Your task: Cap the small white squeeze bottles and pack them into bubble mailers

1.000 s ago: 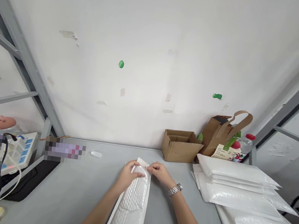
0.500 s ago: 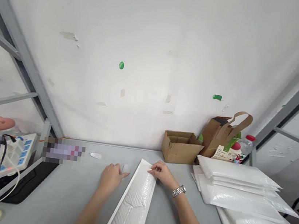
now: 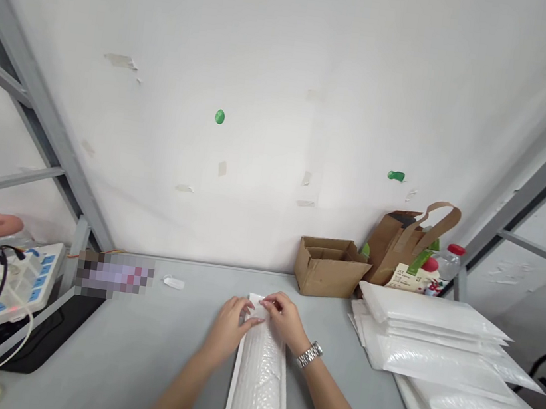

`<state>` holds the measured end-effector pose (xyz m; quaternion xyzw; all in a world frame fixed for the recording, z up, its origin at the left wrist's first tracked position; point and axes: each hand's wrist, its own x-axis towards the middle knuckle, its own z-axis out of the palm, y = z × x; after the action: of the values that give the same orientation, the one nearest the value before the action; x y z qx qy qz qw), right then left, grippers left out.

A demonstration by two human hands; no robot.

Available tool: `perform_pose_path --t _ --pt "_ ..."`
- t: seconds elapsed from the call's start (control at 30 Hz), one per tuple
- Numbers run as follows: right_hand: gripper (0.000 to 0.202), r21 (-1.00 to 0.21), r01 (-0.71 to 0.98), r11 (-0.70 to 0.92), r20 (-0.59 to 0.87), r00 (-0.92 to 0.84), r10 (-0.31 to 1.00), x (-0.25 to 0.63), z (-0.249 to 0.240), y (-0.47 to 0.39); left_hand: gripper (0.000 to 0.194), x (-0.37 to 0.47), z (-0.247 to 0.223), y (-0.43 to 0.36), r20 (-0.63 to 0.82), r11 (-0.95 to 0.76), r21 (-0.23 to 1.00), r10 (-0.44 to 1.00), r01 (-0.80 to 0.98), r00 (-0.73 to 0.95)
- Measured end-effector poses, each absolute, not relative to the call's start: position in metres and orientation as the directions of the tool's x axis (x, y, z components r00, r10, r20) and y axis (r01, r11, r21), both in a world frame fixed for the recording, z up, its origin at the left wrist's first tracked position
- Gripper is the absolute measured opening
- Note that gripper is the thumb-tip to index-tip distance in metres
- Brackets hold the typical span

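A long white bubble mailer point(image 3: 261, 391) lies on the grey table, its narrow end pointing away from me. My right hand point(image 3: 283, 316) pinches the far right edge of that end, thumb and index finger together; a metal watch point(image 3: 309, 355) is on the wrist. My left hand point(image 3: 232, 323) is at the far left edge of the mailer, fingers curled and thumb reaching over its surface. What lies between the left fingertips is too small and covered to make out. A small white tag-like piece point(image 3: 173, 282) lies farther left on the table.
A stack of white bubble mailers point(image 3: 443, 361) lies at the right. Behind it stand an open cardboard box point(image 3: 332, 269), a brown paper bag point(image 3: 388, 246) and a red-capped bottle point(image 3: 451, 258). At the left are a power strip point(image 3: 38, 284) with cables and a black mat point(image 3: 55, 330).
My left hand has moved right to the mailer; before, it was apart from it with a small clear piece at its fingers. The mailer's far end has shifted left and straightened.
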<state>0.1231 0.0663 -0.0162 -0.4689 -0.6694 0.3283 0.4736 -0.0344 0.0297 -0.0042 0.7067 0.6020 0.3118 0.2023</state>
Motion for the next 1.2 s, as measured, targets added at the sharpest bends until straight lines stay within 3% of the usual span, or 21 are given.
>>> perform_pose_path --t 0.13,0.27,0.53,0.83,1.0,1.2 --pt "0.034 -0.894 0.332 0.299 0.347 0.095 0.933 0.141 -0.018 0.078 0.038 -0.038 -0.008 0.029 0.15 -0.047 0.622 0.987 0.782 -0.059" --pt "0.037 -0.893 0.34 0.295 0.371 0.188 0.909 0.15 -0.022 0.084 0.037 -0.032 -0.014 0.03 0.106 -0.04 0.629 0.994 0.776 -0.034" --pt "0.036 -0.904 0.308 0.296 0.388 0.301 0.871 0.153 -0.017 0.079 0.022 -0.031 -0.021 0.038 0.022 -0.022 0.796 1.0 0.605 0.009" --pt "0.041 -0.961 0.174 0.216 0.244 0.16 0.957 0.15 -0.016 0.083 0.028 -0.031 -0.012 0.037 -0.016 0.002 0.915 0.999 0.404 0.03" --pt "0.038 -0.974 0.145 0.172 0.186 0.087 0.979 0.152 -0.013 0.085 0.027 -0.03 -0.018 0.038 -0.03 0.029 0.922 1.0 0.385 -0.002" --pt "0.029 -0.965 0.161 0.206 0.214 0.035 0.976 0.143 -0.014 0.079 0.025 -0.031 -0.018 0.037 -0.007 0.033 0.913 0.998 0.406 -0.067"
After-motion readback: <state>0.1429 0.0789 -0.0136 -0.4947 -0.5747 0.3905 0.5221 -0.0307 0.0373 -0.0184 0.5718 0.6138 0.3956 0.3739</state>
